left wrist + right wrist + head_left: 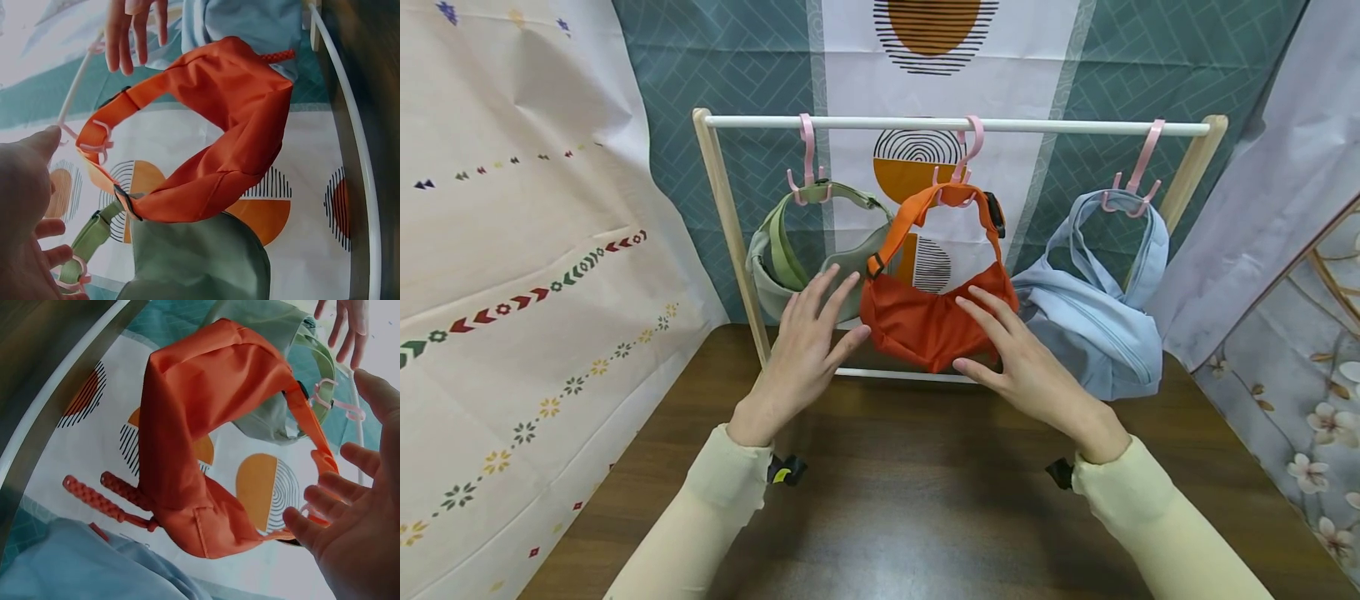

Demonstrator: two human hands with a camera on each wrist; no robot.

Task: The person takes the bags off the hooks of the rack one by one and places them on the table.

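An orange-red shoulder bag [936,321] hangs by its strap from a pink hook [970,154] at the middle of the rack. My left hand [808,333] is held out in front of the bag's left side, fingers spread and holding nothing. On the other side my right hand [1022,358] reaches up with loosely extended fingers, also holding nothing. Whether any fingertip touches the bag cannot be told from the head view; both wrist views show a gap. In the right wrist view, braided cords [94,497] dangle from the bag [187,412].
A white rail [895,124] on wooden legs [730,242] carries the bags. To the left hangs a green bag [775,275], to the right a light blue bag [1097,325], each on a pink hook. Beneath is a brown wooden table [917,492]; patterned cloths surround it.
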